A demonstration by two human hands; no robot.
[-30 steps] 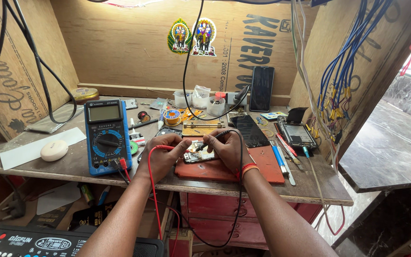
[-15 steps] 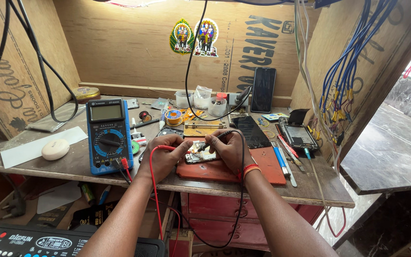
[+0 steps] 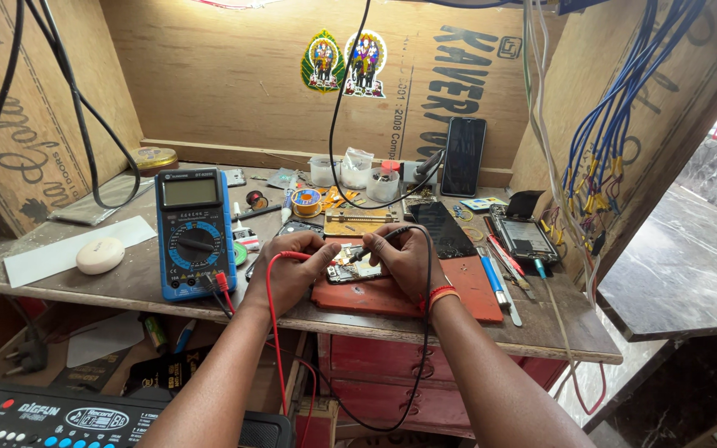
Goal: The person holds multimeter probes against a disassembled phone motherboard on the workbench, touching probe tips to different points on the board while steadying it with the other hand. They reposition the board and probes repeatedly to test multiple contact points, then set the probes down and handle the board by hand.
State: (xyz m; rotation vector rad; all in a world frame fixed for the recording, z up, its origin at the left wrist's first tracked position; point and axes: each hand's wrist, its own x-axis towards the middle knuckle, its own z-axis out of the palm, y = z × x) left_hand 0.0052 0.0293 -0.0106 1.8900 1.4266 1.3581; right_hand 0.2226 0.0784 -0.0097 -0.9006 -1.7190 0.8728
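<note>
My left hand [image 3: 286,270] grips a red meter probe [image 3: 300,256], whose red lead [image 3: 271,332] loops down over the bench edge. A black probe [image 3: 373,245] with a black lead [image 3: 426,332] is held in my right hand [image 3: 402,259]. Both probe tips meet over a small opened phone board [image 3: 348,271] lying on a red work mat [image 3: 458,294] between the hands. The blue multimeter [image 3: 195,233] stands just left of my left hand, with both leads plugged into its bottom.
On the wooden bench [image 3: 126,286]: a white oval object [image 3: 99,255] on white paper at left, solder spool [image 3: 307,200], small plastic tubs [image 3: 357,176], a black phone [image 3: 464,156] leaning on the back wall, tools [image 3: 499,282] and a dismantled phone [image 3: 526,238] at right. Keyboard [image 3: 60,419] below left.
Both hands have stayed over the board on the red mat; the probe tips have shifted only slightly. The view has tilted a little.
</note>
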